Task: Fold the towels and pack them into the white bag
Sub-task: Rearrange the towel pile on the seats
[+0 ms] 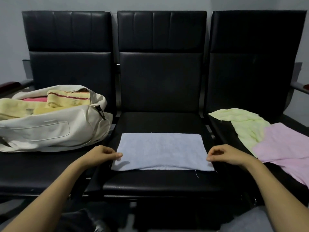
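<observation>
We've got the blue towel (161, 152) flat on the middle seat (158, 181), yellow towels (66, 97) in the open white bag (50, 131), and the green towel (247, 126) and pink towel (284, 148) rumpled on the right.

**Middle lane free, sides cluttered**

The middle seat (160, 123) lies bare on the far side of the blue towel (162, 151) and along its near edge. Left, the white bag (50, 131) fills its seat up to the gap, near the left hand (102, 154); yellow towels (66, 97) crowd its open mouth. Right, a green towel (245, 126) and pink towel (284, 148) sprawl near the right hand (227, 154). Backrests (160, 72) wall the far side.
</observation>
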{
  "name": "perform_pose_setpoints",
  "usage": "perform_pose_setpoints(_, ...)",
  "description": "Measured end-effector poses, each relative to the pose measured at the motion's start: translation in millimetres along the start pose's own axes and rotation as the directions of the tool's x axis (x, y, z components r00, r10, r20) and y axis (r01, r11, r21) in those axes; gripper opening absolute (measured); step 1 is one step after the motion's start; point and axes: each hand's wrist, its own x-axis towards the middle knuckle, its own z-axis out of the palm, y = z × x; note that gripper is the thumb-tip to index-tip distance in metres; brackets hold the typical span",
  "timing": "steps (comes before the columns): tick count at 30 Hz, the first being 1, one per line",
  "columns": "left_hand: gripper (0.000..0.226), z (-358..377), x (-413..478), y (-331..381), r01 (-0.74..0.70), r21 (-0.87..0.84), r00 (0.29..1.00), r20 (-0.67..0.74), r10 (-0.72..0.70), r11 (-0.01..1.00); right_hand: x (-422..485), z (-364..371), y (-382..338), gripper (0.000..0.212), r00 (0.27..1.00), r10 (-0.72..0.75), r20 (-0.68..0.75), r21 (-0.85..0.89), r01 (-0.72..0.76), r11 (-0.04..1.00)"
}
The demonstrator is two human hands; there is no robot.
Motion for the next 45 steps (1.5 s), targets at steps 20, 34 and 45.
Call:
perform_pose_setpoints(20, 0.03, 20, 78, 33, 0.351, -0.268, 0.903, -0.157, -0.4, 0.897, 68, 87, -66, 0.06, 0.965, 0.069, 0.255, -0.655, 0.12, 0.746)
perform_pose_setpoints(34, 0.043, 55, 57, 113, -0.156, -0.571, 0.987, -0.069, 0.142, 0.806, 77, 101, -87, 0.034, 0.997, -0.082, -0.01, -0.157, 0.079, 0.984)
perform_pose_setpoints(45, 0.062, 124, 70, 167, 0.002, -0.74, 0.954, 0.202, 0.22, 0.673, 71, 62, -63, 0.032, 0.925, 0.338, -0.175, 0.553, -0.192, 0.811)
